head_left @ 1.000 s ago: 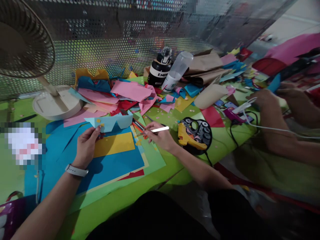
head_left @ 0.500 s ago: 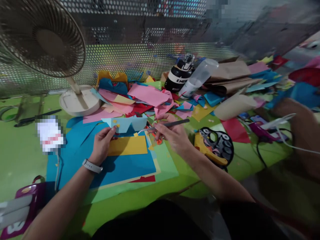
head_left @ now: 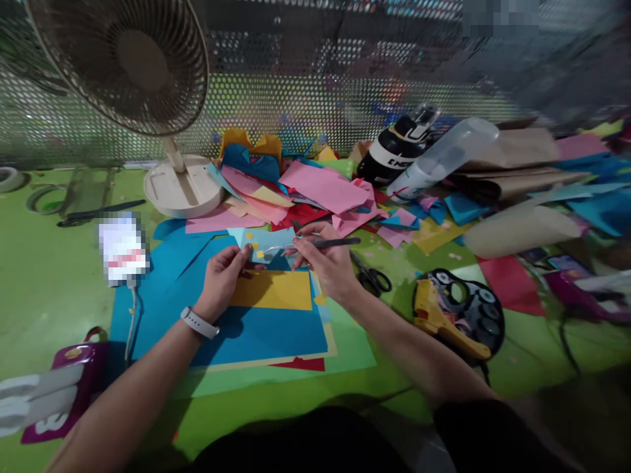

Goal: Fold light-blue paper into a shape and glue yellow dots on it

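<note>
My left hand (head_left: 221,279) pinches the left end of a light blue paper piece (head_left: 269,242) dotted with small yellow bits, holding it up over a yellow sheet (head_left: 273,290) and a big blue sheet (head_left: 256,332). A white watch sits on that wrist. My right hand (head_left: 328,263) grips a thin grey tweezers-like tool (head_left: 320,244), whose tip points left and touches the light blue paper.
A desk fan (head_left: 148,72) stands at the back left. Loose pink, red and blue paper scraps (head_left: 320,190) pile up behind my hands. Scissors (head_left: 372,279), a yellow glue gun (head_left: 444,318) on a black palette, a black bottle (head_left: 394,151) and a clear bottle (head_left: 441,157) lie to the right.
The view has swung left, so another person's arms at the right are out of sight. My right hand brought the thin tool's tip up to the light blue paper, which my left hand kept holding.
</note>
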The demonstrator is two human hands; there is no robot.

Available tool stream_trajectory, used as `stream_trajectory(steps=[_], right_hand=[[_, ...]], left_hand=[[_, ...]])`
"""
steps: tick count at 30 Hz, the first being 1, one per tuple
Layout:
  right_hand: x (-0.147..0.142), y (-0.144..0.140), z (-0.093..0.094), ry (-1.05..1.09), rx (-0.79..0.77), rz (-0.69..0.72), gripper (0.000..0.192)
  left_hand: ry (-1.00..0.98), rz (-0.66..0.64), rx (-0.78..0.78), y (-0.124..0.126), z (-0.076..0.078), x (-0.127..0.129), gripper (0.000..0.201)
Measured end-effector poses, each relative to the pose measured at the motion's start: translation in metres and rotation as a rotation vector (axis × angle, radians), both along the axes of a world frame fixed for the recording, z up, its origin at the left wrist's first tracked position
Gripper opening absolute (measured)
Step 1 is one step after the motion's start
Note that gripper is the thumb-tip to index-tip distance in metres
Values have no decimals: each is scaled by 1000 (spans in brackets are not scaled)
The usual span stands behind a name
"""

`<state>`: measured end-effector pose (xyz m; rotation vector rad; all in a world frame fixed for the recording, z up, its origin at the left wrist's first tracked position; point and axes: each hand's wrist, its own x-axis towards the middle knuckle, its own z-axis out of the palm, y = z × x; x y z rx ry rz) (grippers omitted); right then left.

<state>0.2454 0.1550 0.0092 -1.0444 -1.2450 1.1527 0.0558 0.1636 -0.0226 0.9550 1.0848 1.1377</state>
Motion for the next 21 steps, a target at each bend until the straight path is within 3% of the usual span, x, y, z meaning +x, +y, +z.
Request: stream_trajectory(steps=[14, 21], right_hand=[[3, 0, 0, -5, 38, 9, 36], [-2, -4, -5, 11, 26, -63, 39]], left_hand=[[-31, -9, -6, -3, 7, 2, 38], [-13, 31, -24, -3, 4, 2, 39]])
